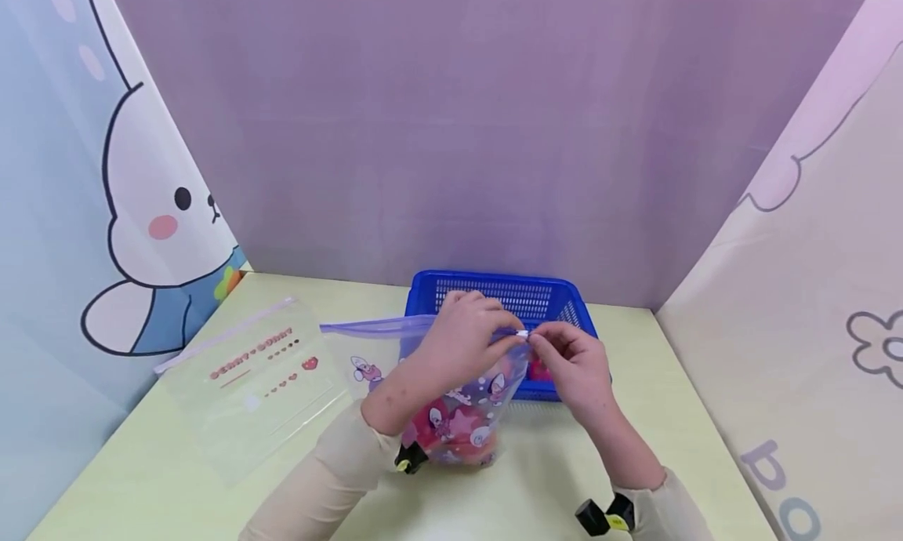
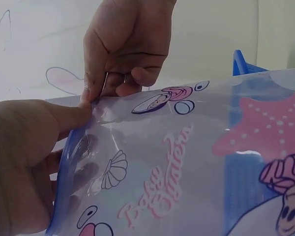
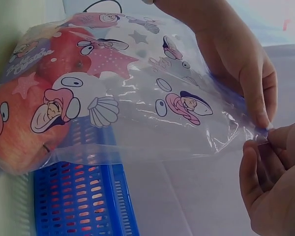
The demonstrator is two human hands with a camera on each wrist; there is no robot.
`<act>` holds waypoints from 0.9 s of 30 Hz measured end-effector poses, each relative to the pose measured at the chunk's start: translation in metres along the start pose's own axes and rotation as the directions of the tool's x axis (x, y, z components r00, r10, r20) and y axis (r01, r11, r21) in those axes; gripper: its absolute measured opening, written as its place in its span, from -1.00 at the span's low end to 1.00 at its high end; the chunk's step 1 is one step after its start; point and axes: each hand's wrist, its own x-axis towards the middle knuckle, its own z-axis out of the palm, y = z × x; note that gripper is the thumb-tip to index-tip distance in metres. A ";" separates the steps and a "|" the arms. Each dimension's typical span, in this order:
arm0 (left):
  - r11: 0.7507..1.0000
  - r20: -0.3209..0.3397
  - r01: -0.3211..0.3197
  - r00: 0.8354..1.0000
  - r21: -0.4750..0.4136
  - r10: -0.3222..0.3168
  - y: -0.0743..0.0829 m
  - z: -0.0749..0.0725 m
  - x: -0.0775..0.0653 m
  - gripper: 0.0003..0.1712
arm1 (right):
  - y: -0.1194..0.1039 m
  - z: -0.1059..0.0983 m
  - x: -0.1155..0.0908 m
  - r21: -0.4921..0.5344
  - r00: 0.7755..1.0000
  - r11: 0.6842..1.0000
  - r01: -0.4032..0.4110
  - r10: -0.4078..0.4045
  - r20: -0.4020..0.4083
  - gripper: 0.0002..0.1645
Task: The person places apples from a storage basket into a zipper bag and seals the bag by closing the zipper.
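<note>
Got a purple backdrop (image 1: 480,133) beyond the basket, a blue panel (image 1: 49,235) with rabbit print off to its left, a cream panel (image 1: 811,274) with flower print off to its right. See a pale yellow table (image 1: 649,400) under it.

Using the blue basket (image 1: 536,298) as landmark: slotted walls, something red inside, can't tell what.

On near side of basket, overlapping its left part in head view: loaded zip bag (image 1: 458,423), clear with sea-creature print, upright, base on table, violet zip strip along the top. Can't tell if touching basket or sealed.

Left of basket and nearer: flat clear bag (image 1: 261,384), lying loose, red lettering and hearts.

Left hand (image 1: 469,333) in front of basket, at top right corner of zip bag: thumb and fingers closed in a pinch on zip end. Right hand (image 1: 571,364) by basket's right part, meeting same corner: thumb against curled fingers, tight pinch on bag edge, no gap visible.

Red apples (image 3: 19,147) low in zip bag, near side of basket. Small white tab (image 1: 522,333) between fingertips, in front of basket.
</note>
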 end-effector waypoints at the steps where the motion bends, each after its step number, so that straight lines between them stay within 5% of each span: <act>1: 1.000 0.002 -0.001 1.000 0.000 0.001 0.000 0.000 0.000 -0.74 | -0.002 0.000 -0.001 -0.015 1.000 1.000 0.002 -0.002 0.001 -0.82; 18: 0.999 -0.043 -0.024 0.999 0.028 0.025 -0.004 -0.007 -0.008 -0.77 | -0.028 0.007 -0.011 -0.161 0.983 0.970 0.181 -0.182 0.006 -0.93; 27: 0.999 -0.043 -0.004 0.999 0.051 0.006 -0.012 -0.020 -0.022 -0.81 | -0.022 0.010 -0.011 -0.160 0.985 0.973 0.164 -0.170 -0.026 -0.95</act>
